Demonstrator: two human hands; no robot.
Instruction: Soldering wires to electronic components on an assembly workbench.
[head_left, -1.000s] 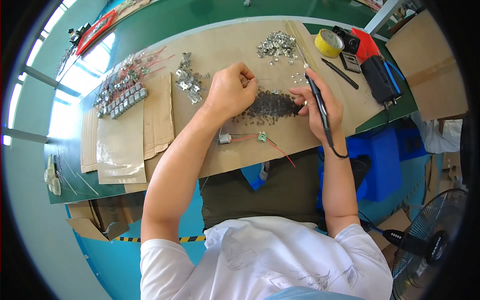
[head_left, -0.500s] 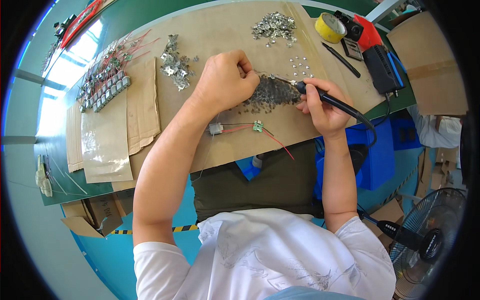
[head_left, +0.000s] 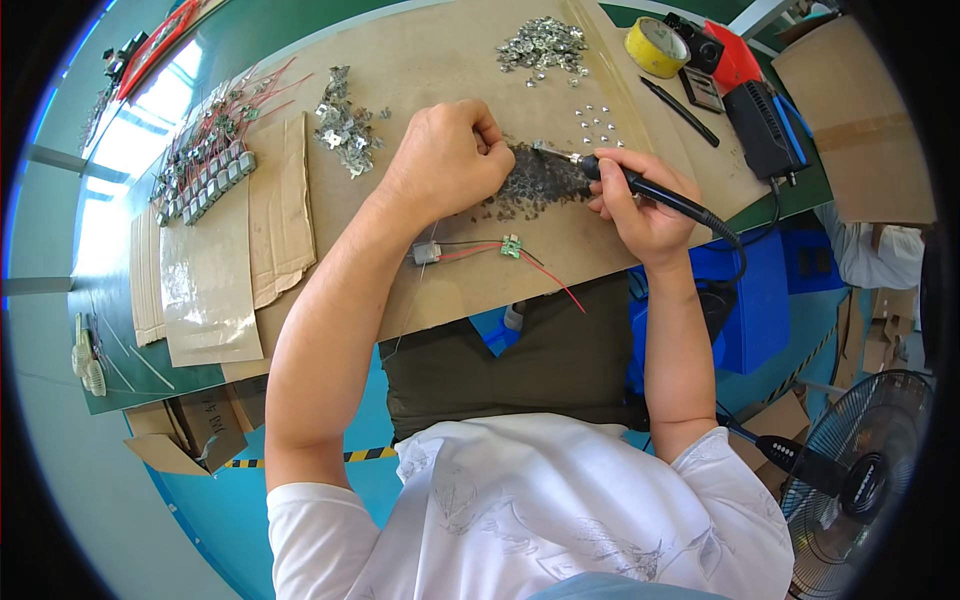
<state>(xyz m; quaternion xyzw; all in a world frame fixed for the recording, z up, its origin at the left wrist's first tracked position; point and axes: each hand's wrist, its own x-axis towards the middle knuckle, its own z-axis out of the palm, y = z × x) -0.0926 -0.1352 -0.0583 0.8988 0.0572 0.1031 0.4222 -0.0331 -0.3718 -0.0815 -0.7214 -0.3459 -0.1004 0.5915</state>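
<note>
My right hand (head_left: pixel 648 205) grips a black soldering iron (head_left: pixel 665 194) like a pen. Its metal tip points left, over a dark patch of small scorched-looking bits (head_left: pixel 545 180) on the cardboard. Close to that tip, my left hand (head_left: pixel 455 155) is closed in a pinch on a thin solder wire (head_left: pixel 408 320), which trails down past the board's near edge; the pinched end is mostly hidden by the fingers. Nearer to me lies a small motor (head_left: pixel 426 252) joined by red and black wires to a green circuit board (head_left: pixel 511 246).
Shiny metal pieces form a heap (head_left: pixel 543 46) at the back and another pile (head_left: pixel 345 125) at the left; several lie singly (head_left: pixel 597 124). Wired motors (head_left: pixel 210 185) stand in rows farther left. Yellow tape (head_left: pixel 657 47), a black pen-like tool (head_left: pixel 680 111) and a black box (head_left: pixel 765 130) sit right.
The picture has shifted slightly. The iron's tip has moved a little left, while my left hand keeps its pinch almost in the same place.
</note>
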